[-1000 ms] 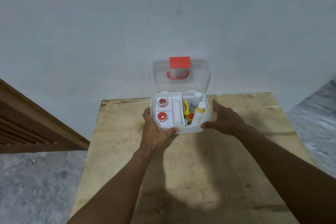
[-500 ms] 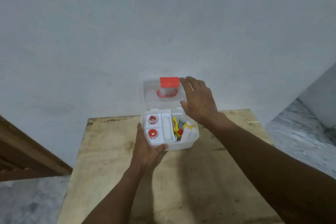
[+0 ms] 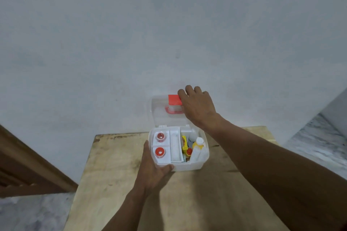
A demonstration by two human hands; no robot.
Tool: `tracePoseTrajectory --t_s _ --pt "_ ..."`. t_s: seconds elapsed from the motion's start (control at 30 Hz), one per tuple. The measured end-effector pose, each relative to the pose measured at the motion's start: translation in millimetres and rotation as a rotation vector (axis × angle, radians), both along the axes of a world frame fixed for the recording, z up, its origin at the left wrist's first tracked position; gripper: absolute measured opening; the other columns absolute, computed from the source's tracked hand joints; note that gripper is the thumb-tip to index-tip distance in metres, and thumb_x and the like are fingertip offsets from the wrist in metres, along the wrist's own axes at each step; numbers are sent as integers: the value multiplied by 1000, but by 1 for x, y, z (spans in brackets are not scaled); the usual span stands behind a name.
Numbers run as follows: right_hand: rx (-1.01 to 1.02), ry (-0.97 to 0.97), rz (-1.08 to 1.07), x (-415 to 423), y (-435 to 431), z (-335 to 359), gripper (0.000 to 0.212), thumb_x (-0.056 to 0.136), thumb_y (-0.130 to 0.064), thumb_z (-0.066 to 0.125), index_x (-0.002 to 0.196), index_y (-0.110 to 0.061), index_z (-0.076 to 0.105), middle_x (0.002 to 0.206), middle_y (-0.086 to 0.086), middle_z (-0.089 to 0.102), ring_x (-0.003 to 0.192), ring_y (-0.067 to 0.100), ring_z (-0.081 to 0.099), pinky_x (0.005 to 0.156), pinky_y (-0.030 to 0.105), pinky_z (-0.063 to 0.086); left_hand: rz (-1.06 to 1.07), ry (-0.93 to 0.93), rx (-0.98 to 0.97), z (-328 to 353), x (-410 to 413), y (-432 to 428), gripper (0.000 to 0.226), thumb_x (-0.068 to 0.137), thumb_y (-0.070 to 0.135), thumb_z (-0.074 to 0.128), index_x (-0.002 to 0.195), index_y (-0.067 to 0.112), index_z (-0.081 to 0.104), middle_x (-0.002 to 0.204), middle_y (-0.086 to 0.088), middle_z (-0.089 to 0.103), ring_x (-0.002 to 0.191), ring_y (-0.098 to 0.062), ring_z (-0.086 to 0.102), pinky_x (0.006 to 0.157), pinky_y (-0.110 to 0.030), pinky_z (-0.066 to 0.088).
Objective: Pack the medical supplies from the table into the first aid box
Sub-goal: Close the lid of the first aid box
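Note:
A white first aid box (image 3: 189, 166) stands at the far edge of the wooden table (image 3: 187, 202). Its clear lid (image 3: 159, 110) stands upright and carries a red latch (image 3: 174, 99). Inside, a white tray (image 3: 175, 148) on the left holds two red-capped items (image 3: 160, 144). The right side holds a yellow bottle with a white cap (image 3: 198, 143), a yellow pack and a small red-capped bottle. My left hand (image 3: 153, 169) grips the box's near left corner. My right hand (image 3: 197, 105) rests on the lid's top right edge, fingers curled over it.
A plain grey wall stands right behind the box. A dark wooden frame (image 3: 28, 170) slants at the left. Marbled floor (image 3: 315, 142) shows on both sides of the table. The tabletop in front of the box shows only my arms and their shadows.
My right hand left the box's right side, rose to the lid and now holds its top right edge. The view tilted upward, so the box sits lower in frame. My left hand stays on the corner.

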State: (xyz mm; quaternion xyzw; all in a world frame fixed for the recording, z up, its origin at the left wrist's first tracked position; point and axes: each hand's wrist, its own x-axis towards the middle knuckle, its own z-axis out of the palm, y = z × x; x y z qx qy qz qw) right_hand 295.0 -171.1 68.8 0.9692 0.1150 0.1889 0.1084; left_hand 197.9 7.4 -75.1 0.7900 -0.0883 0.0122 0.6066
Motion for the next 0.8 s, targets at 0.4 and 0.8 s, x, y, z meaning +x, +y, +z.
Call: tracePoseTrajectory --t_s 0.4,0.8 --pt "147 71 194 -70 -6 -8 22 94 -25 52 82 -14 67 81 3 64 79 22 56 63 34 51 93 191 -39 9 -14 -2 96 64 23 91 130 28 22 115 19 54 99 -1 63 65 -6 50" --pt "86 254 74 -143 16 -87 28 65 -10 87 86 -4 70 108 19 71 91 29 71 50 39 60 198 184 68 2 -18 -2 98 62 27 92 132 15 26 116 6 49 101 -12 59 63 -3 49"
